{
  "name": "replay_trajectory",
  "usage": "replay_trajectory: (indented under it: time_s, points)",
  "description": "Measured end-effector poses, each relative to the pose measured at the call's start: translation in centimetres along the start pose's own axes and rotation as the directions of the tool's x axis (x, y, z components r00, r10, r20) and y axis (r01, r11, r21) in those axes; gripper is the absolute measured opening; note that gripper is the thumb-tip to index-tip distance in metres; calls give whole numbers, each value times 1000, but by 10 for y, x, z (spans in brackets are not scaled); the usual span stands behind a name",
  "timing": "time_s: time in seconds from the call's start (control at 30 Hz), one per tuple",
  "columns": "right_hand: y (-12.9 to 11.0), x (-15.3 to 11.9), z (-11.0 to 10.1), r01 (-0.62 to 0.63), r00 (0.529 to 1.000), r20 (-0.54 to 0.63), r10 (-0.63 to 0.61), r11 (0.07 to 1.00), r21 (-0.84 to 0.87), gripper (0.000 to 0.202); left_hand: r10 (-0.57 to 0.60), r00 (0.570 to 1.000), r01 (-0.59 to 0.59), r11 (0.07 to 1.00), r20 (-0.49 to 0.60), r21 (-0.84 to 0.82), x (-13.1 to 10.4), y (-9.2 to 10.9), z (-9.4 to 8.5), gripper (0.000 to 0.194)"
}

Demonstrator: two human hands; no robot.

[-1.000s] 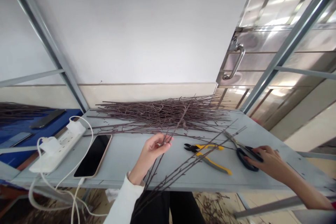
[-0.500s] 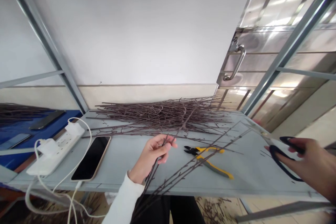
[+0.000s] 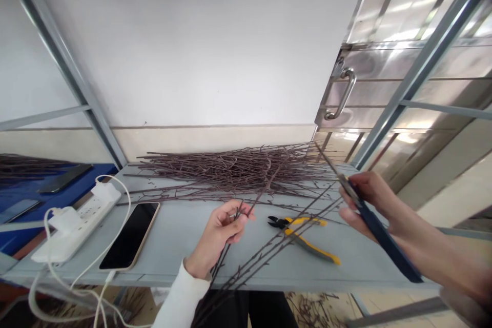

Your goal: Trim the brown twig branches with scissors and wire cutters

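Observation:
My left hand (image 3: pixel 226 228), below a white sleeve, pinches a few thin dark twigs (image 3: pixel 222 261) between thumb and fingers. Their lower ends run down towards my lap. More long twigs (image 3: pixel 265 255) slant from my lap up to the right, over the table edge and across the pliers. My right hand (image 3: pixel 378 202) grips scissors (image 3: pixel 378 233) with dark handles, seen almost edge-on. The blades point up and left towards the right end of a twig pile (image 3: pixel 230 166). Between my hands lie yellow-and-grey cutting pliers (image 3: pixel 307 241) with black jaws.
A phone (image 3: pixel 129 236) on a charging cable lies at the left, beside a white power strip (image 3: pixel 77 225) with plugs. Further left is a blue surface (image 3: pixel 23 197) with more twigs and two phones. Metal posts (image 3: pixel 407 82) frame the grey table (image 3: pixel 184 225). Twig scraps litter the floor.
My right hand has swung inward and up, turning the scissors from a flat view to edge-on, blades raised. My left hand has stayed nearly still with its twigs.

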State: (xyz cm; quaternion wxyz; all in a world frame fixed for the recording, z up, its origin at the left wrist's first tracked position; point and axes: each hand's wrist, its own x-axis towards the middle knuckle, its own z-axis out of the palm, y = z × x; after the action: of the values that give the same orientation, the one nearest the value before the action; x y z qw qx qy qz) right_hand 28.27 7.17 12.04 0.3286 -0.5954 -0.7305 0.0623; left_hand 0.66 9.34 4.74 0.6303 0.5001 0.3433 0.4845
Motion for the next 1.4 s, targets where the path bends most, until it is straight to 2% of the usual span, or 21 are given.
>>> replay_trajectory:
  time_s: [0.17,0.3,0.43,0.5,0.7,1.1,1.4]
  points:
    - [-17,9,-6,77,995,69,-74,996,-52,49,4,1000,-3,1000,-20,18,-2,-2,-2,36]
    - [-25,5,-5,104,970,224,-97,994,-19,39,8,1000,-8,1000,-26,1,-4,-3,-4,37]
    - [-27,3,1,89,942,327,-75,996,-29,40,21,999,-21,1000,-32,-5,-5,-4,-5,37]
    - [-29,6,2,114,938,334,-95,993,-40,42,19,999,-19,1000,-35,-4,-4,-4,-5,37]
    - [-42,24,-1,153,958,253,-133,986,-61,46,-1,999,1,1000,-32,-8,-5,-3,-3,40]
    - [-51,29,-2,100,891,442,-103,994,30,42,33,998,-33,999,-50,-5,-7,-2,-4,34]
    - [-49,28,0,82,882,463,-82,996,21,40,25,999,-25,1000,-40,-10,-6,-2,-3,33]
